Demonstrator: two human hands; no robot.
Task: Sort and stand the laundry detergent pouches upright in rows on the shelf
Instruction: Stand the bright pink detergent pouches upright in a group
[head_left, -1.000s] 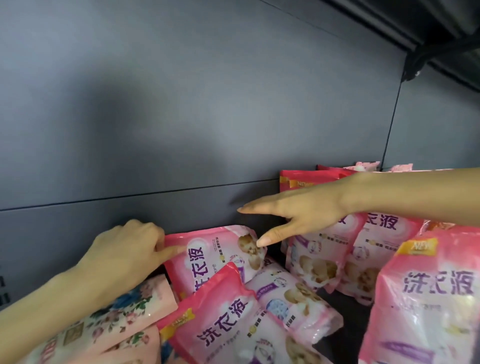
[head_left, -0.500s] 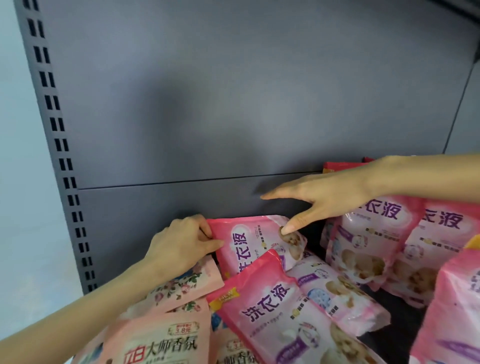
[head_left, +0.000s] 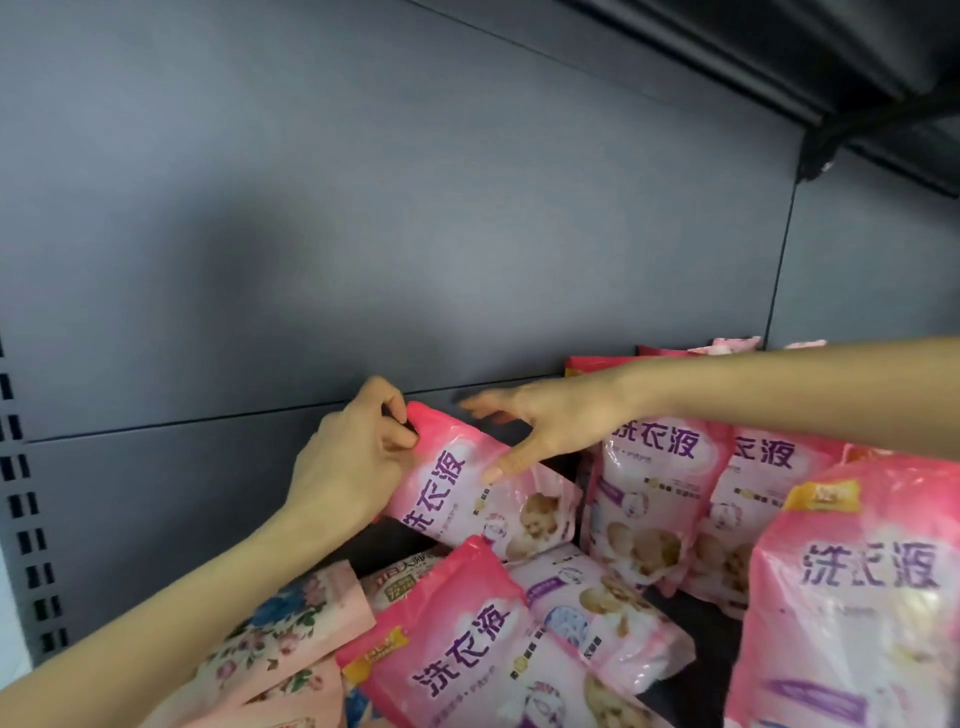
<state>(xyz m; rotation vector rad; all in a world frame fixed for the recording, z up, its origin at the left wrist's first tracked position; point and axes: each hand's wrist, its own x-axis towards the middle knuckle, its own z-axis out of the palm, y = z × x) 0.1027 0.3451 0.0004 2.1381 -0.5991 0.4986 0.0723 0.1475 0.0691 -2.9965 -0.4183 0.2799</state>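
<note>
Laundry detergent pouches sit in a jumble on the dark metal shelf (head_left: 719, 654). At the far left, peach floral-print pouches (head_left: 275, 639) lie flat. Just above them the left hand (head_left: 358, 457) pinches the top corner of a glossy pink plastic pouch with purple lettering (head_left: 467, 488). The pouch is tilted, raised off the pile, and close to the grey back panel (head_left: 415, 234). Below it a second pink pouch (head_left: 467, 649) lies flat and, I reckon, may need shifting first. The right hand (head_left: 545, 421) is spread, fingers straight, its thumb resting on the raised pouch's upper edge. To my eye the job now is to swing the base down and stand it beside the upright pink pouches (head_left: 649, 493) further right. The spread hand should steady the face, since the soft filling looks apt to slump.
</note>
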